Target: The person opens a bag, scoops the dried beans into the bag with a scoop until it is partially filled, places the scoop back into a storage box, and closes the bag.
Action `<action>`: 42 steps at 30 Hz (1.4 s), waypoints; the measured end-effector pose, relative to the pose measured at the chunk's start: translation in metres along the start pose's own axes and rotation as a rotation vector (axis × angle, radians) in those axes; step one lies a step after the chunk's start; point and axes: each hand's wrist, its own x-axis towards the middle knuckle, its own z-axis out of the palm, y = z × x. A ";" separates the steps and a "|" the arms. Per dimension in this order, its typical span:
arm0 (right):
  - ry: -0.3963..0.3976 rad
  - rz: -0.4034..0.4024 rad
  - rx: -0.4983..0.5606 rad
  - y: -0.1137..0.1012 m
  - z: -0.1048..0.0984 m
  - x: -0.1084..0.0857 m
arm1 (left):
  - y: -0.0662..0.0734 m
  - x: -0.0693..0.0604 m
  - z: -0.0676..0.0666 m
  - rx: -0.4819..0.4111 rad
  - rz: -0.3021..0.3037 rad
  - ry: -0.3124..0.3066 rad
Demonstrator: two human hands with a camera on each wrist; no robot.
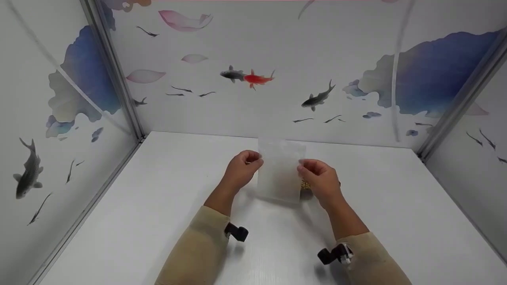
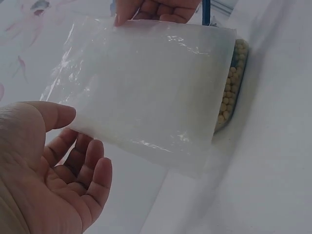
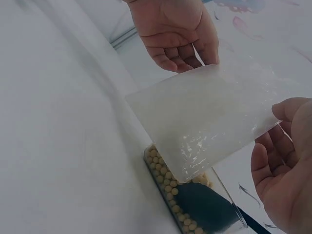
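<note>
My left grip and right grip pinch a cloudy bag by opposite edges (near the right one, a box holds yellow balls and a dark scoop).

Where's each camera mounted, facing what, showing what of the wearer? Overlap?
Head: on the head, looking forward and down at the translucent bag; left hand, right hand, sleeves show.
Left wrist: on that wrist, facing the bag and pale balls; both hands show.
Right wrist: on that wrist, facing bag, balls and dark utensil; both hands show.
Shared by wrist views: bag, balls, hands.
</note>
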 end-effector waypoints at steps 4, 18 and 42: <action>-0.041 -0.023 -0.051 0.003 0.002 -0.001 | -0.003 0.002 -0.001 0.006 -0.009 0.019; -0.090 -0.120 -0.039 -0.011 0.006 -0.012 | 0.001 -0.002 0.004 0.046 0.015 0.050; -0.118 0.034 0.196 -0.047 0.024 -0.006 | 0.048 -0.024 0.037 -0.117 0.020 0.030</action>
